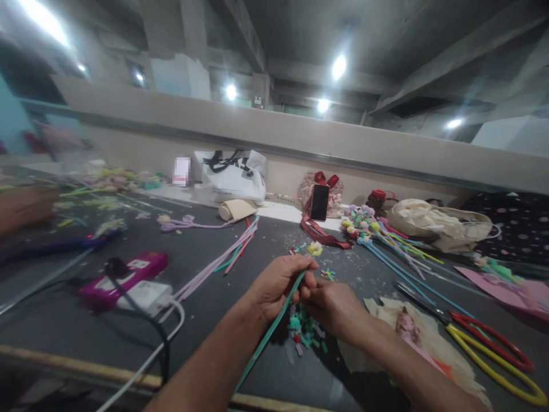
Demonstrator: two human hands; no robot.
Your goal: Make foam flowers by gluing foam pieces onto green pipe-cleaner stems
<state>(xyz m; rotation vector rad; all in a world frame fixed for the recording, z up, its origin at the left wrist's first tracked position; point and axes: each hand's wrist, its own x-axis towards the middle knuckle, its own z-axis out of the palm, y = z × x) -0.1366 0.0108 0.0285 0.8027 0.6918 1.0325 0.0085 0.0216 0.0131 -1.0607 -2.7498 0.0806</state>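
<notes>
My left hand (278, 286) is closed in a pinch around a green chenille stem (274, 329), whose long end runs down over my forearm towards the table's front edge. Pressed up against it, my right hand (338, 312) has its fingers curled together at the stem's upper end; what those fingertips grip is hidden. Below both hands lies a pile of short green, red and lilac chenille snippets (302, 329). A pale yellow chenille flower (314, 248) rests just beyond my fingers, with a small multicoloured piece (328, 274) near it.
Large scissors (472, 337) with red and yellow handles lie right, beside a cloth (386, 309). Chenille flowers (364, 223) sit back right. A phone (319, 202) leans upright behind. Left are lilac stems (218, 257), a magenta power strip (128, 277) with cables, and another person's blurred arm (26, 209).
</notes>
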